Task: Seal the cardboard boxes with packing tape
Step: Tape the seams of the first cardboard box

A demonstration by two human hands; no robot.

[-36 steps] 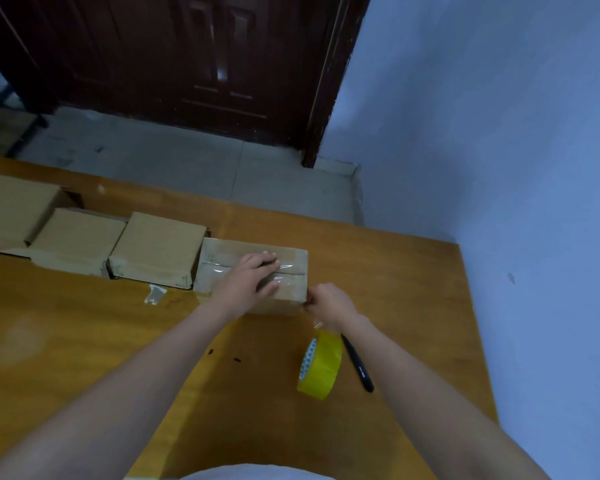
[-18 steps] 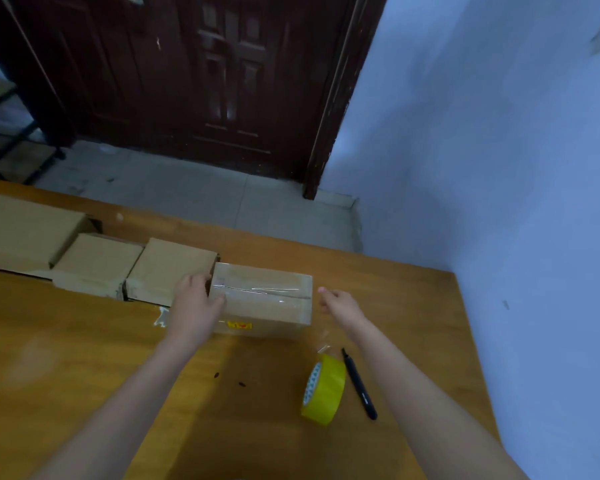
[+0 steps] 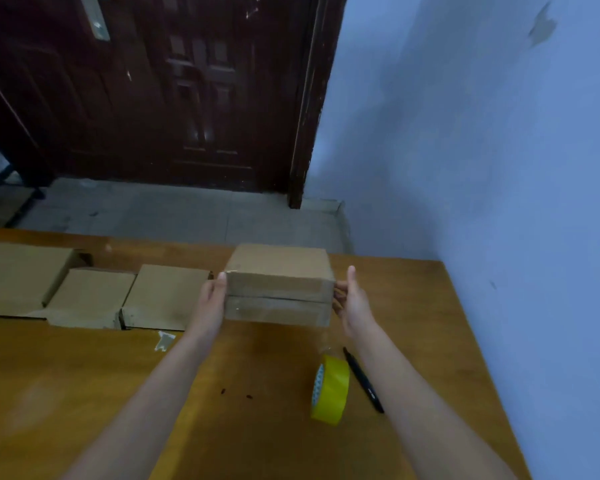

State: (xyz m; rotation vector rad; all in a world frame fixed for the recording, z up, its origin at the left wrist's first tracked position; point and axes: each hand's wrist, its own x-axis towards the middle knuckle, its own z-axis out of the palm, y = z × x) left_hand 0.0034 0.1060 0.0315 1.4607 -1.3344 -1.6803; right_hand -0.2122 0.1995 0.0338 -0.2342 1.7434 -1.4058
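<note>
I hold a small cardboard box (image 3: 278, 284) between both hands, lifted off the wooden table (image 3: 84, 393) and tipped so its seamed, clear-taped face points toward me. My left hand (image 3: 211, 301) grips its left end, thumb up along the edge. My right hand (image 3: 350, 299) grips its right end, fingers curled behind the box. A yellow roll of packing tape (image 3: 330, 389) stands on edge on the table below my right wrist.
Three more cardboard boxes (image 3: 167, 296) (image 3: 90, 297) (image 3: 18, 275) sit in a row to the left. A black marker (image 3: 363, 379) lies right of the tape. A scrap of tape (image 3: 163, 340) lies by the boxes. A blue wall (image 3: 499, 168) borders the table's right edge.
My left hand left the box's top and my right came off its end; both now grip the ends, and the box has been lifted and tipped toward me.
</note>
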